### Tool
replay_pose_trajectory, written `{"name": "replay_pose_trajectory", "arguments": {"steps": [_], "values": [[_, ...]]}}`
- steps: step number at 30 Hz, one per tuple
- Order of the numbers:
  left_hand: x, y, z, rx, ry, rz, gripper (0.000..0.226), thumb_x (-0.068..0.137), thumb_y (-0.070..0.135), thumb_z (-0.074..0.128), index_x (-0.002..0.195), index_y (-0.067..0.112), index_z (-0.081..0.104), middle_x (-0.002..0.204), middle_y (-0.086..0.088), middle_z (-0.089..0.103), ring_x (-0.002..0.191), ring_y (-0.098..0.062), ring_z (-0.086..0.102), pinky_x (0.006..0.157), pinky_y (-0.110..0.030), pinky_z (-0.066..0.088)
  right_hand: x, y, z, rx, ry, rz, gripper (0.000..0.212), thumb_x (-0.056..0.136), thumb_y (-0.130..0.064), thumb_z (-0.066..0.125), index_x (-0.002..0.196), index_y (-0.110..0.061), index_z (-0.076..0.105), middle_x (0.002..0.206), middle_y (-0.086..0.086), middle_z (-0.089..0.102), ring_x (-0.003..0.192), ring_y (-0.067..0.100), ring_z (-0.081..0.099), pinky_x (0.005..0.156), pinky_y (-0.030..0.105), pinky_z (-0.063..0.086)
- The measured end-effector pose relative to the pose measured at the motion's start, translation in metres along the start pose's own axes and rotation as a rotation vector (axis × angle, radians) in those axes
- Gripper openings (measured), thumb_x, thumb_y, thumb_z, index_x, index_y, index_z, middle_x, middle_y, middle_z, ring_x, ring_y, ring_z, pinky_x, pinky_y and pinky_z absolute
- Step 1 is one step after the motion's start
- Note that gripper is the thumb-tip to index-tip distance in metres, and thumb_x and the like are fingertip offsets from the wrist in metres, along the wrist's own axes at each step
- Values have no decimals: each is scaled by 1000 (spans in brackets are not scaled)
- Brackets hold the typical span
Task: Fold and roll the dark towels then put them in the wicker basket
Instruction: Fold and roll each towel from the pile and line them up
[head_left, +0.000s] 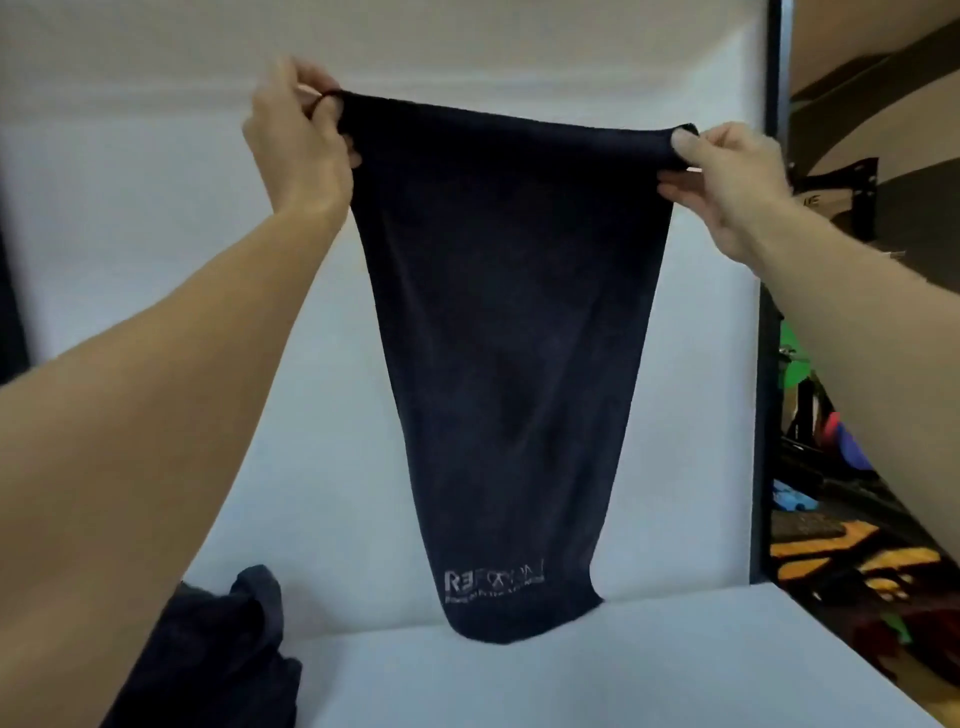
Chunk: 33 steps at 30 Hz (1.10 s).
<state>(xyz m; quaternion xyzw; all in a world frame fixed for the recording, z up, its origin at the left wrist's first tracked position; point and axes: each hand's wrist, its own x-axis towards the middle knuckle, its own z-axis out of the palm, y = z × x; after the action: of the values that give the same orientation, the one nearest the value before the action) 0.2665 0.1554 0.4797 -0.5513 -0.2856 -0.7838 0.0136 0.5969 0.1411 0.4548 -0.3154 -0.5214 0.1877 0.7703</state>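
Left hand (298, 140): curled, pinching one top corner of the towel (509, 322).
Right hand (727, 176): pinching the other corner, thumb on top.
Towel: hung taut between both, lower end down at the table (571, 680), contact unclear; probably raised to straighten before folding.
Other towels (223, 654): heaped near left.

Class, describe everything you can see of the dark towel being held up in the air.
The dark navy cloth towel hangs lengthwise and looks soft. The left hand and right hand each pinch a top corner, stretching the upper edge. It narrows downward. Pale lettering sits near its rounded bottom end, which seems to reach the white tabletop.
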Motion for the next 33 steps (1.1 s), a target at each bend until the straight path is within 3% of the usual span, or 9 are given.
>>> {"name": "replay_pose_trajectory", "arguments": {"steps": [2,4,7,12,15,21,27,31,33], "values": [[-19,11,-28,84,7,116,30,88,9,50,77,37,47,79,13,58,68,-2,60,68,-26,56,-38,-6,-7,-34,-21,-14,24,92,-19,65,77,-18,46,92,4,62,79,19,67,80,31,59],[-37,24,-57,144,-14,190,28,87,17,52,74,40,41,75,22,52,69,6,55,74,-14,49,-77,-16,-11,-117,-8,-46,22,92,-23,63,78,-20,46,85,-1,61,69,13,62,68,26,56],[-63,37,-97,148,-94,186,28,87,20,54,72,40,41,70,22,50,67,4,54,70,-12,46,-126,-28,-18,-226,2,-66,18,91,-31,63,79,-25,50,79,-6,57,59,7,49,51,20,40],[-96,28,-139,170,-181,37,27,85,12,55,79,38,53,76,18,58,69,5,56,68,-11,46,-177,-34,-13,-236,-13,34,23,90,-31,66,75,-28,49,63,-10,52,47,6,38,42,19,29],[-122,3,-147,223,-285,-116,26,86,13,60,76,36,57,77,10,62,71,-2,58,72,-18,50,-197,-15,-14,-330,-33,110,26,88,-30,68,72,-27,47,60,-8,49,42,7,37,41,19,27],[-227,-108,-155,455,-554,-527,11,86,9,68,81,19,69,83,-8,71,72,-23,67,73,-30,54,-245,109,-38,-580,-165,448,18,89,-25,69,81,-14,56,68,5,53,46,12,42,40,20,31],[-322,-233,-136,636,-762,-874,8,88,5,65,85,8,71,83,-6,67,77,-22,61,80,-39,57,-269,264,-57,-730,-291,704,17,86,-25,68,87,-9,62,72,0,55,58,14,45,52,24,33],[-367,-288,-126,822,-908,-891,15,91,8,59,79,15,63,80,-5,61,76,-21,54,67,-31,49,-278,347,-62,-869,-380,785,15,84,-29,68,83,-15,62,90,0,64,80,16,57,68,30,46],[-374,-301,-120,868,-890,-859,14,94,10,54,84,17,61,87,-2,58,80,-20,52,71,-28,42,-277,371,-61,-891,-379,783,15,84,-29,67,84,-15,63,90,-1,64,86,18,59,74,33,47]]}}
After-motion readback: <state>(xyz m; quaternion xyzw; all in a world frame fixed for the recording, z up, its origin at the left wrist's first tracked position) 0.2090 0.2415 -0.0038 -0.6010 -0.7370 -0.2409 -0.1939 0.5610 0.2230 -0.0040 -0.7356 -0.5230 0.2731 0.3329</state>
